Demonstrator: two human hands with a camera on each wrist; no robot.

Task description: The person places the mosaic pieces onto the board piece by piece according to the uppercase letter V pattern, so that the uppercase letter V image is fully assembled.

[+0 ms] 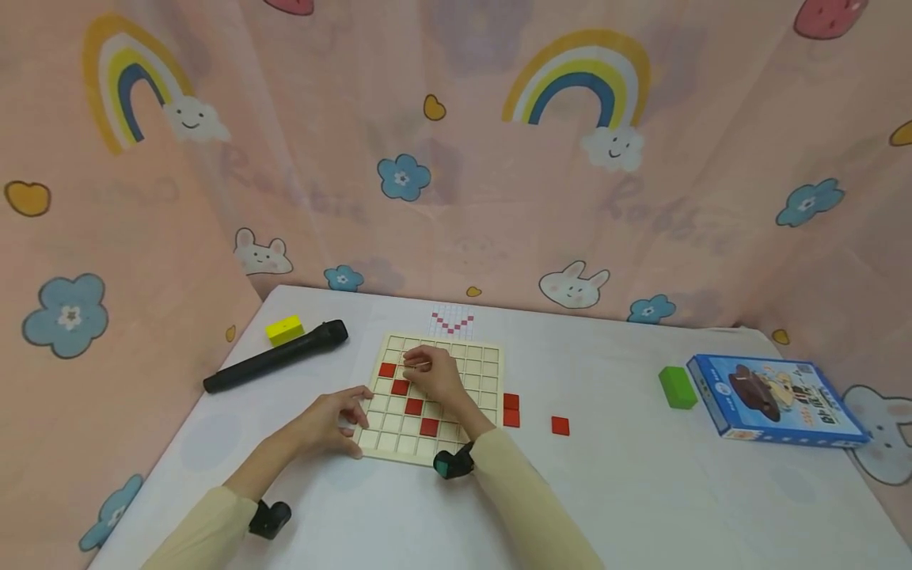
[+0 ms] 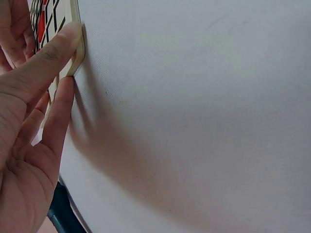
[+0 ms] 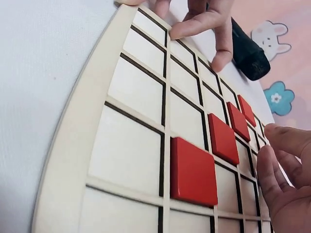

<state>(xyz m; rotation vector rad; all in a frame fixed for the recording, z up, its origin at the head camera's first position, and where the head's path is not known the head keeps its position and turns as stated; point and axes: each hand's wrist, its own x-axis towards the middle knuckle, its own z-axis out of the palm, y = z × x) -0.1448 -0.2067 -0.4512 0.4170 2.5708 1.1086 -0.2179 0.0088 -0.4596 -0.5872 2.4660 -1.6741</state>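
The board (image 3: pixel 80 131) looks thin, stiff and light, probably wood, so a sideways push could make it slide. Its raised rim seems the best place to steady it, at a corner or along an edge away from the cells. The red tiles (image 3: pixel 194 172) look hard, flat and very light, with a smooth face that may slip under a fingertip. Those in the board stand slightly proud of the ribs between cells, so a pinch on two opposite sides should serve better than a press on top. Breakage seems unlikely; nudging a neighbouring tile is the likelier trouble.

The left hand (image 1: pixel 331 423) is at the board's near left corner, thumb spread apart from the fingers, touching the rim without wrapping round it. The right hand (image 1: pixel 433 372) is over the board's far left part, fingers bent and tips close together; whether anything sits between them I cannot tell. The hands are apart, with part of the board between them.

Four tiles lie in the board on a slant, from its far left side towards the middle of its near edge. The farthest of these is just left of the right fingertips. A pair of tiles (image 1: pixel 511 409) lies just beside the board's right edge, and a lone tile (image 1: pixel 560 426) lies farther to its right.
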